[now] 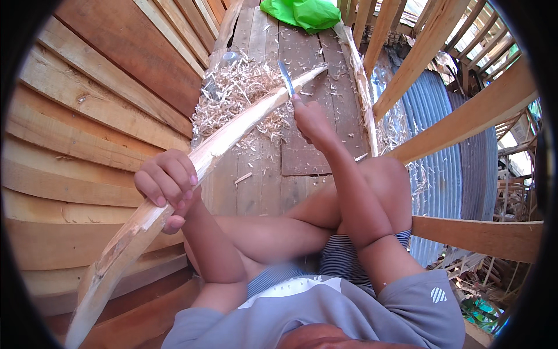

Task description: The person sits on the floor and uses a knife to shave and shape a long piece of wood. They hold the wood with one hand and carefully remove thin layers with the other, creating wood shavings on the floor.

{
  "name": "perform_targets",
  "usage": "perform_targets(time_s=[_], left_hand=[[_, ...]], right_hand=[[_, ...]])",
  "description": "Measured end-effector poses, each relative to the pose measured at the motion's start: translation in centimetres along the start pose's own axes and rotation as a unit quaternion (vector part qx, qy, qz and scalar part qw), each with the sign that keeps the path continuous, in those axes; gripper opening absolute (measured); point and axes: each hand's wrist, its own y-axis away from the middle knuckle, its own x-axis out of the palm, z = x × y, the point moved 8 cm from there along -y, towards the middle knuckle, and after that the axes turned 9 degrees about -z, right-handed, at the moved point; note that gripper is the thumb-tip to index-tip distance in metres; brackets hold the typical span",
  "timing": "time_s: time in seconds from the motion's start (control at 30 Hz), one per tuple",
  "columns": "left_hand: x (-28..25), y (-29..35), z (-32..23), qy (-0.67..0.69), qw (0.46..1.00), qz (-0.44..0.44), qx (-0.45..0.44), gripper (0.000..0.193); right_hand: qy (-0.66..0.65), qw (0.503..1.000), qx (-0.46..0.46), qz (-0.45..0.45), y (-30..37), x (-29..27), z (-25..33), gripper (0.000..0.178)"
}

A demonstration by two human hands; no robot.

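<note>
Left hand [167, 181] closed round a long pale wood pole [232, 135], fingers over the top, thumb on the near side; right hand [314, 122] in a closed fist on the handle of a knife [285, 77], thumb toward the blade. Blade points away from the body, crossing the pole near its thin far end; can't tell if the edge is touching the wood. Pole runs diagonally across the view, lower left to upper centre, slightly bent, thicker and rougher behind the left hand, paler and smoother ahead of it. Person sits on the plank floor [256, 195], legs folded, in a grey shirt [319, 317] and striped shorts [346, 256]; right forearm passes over the right leg. Heap of curled shavings [235, 90] on the floor beyond the left hand, loose bits scattered right of it. Small clear object [231, 57] at the heap's far edge, kind unclear. Bright green sheet or bag [302, 14] at the top of the view. Plank wall [87, 113] along the left; wooden slats [474, 119] on the right, corrugated metal sheet [433, 139] beyond them, more shavings on it.
</note>
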Motion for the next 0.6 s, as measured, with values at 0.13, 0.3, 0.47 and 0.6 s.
perform_targets(time_s=[0.13, 0.3, 0.47, 0.6], left_hand=[[-0.2, 0.3, 0.4, -0.028, 0.998, -0.052, -0.012, 0.036], [-0.9, 0.9, 1.6, -0.035, 0.997, -0.066, -0.016, 0.036], [-1.1, 0.8, 1.7, -0.023, 0.997, -0.073, -0.007, 0.036], [-0.8, 0.7, 1.7, -0.029, 0.997, -0.068, -0.007, 0.035]], right_hand=[[-0.035, 0.999, 0.020, 0.026, 0.9, 0.0, 1.4, 0.054], [-0.044, 0.997, -0.030, 0.053, 1.4, 1.7, 2.2, 0.056], [0.052, 0.994, -0.095, 0.029, 3.5, 1.4, 3.7, 0.058], [0.051, 0.996, -0.069, -0.027, 0.5, -0.5, 2.1, 0.061]])
